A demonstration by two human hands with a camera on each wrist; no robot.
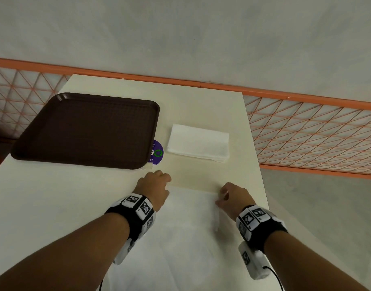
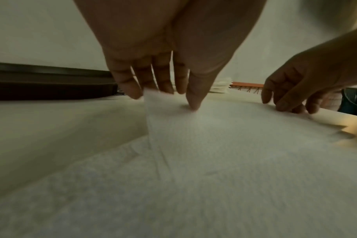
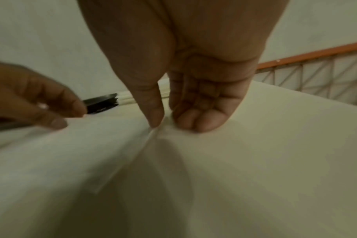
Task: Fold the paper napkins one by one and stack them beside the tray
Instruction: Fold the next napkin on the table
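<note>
A white unfolded paper napkin (image 1: 191,227) lies flat on the cream table (image 1: 201,101), close to me. My left hand (image 1: 157,181) pinches its far left corner, which curls up between thumb and fingers (image 2: 165,99). At the far right corner, my right hand (image 1: 228,194) pinches the napkin edge (image 3: 153,135) between thumb and curled fingers (image 3: 167,124). A stack of folded napkins (image 1: 198,143) sits just right of the dark brown tray (image 1: 85,129), beyond both hands. The tray holds nothing that I can see.
A round purple sticker (image 1: 157,153) shows on the table between tray and stack. An orange lattice railing (image 1: 306,133) runs behind and to the right of the table. The table's right edge (image 1: 256,154) lies close to my right hand.
</note>
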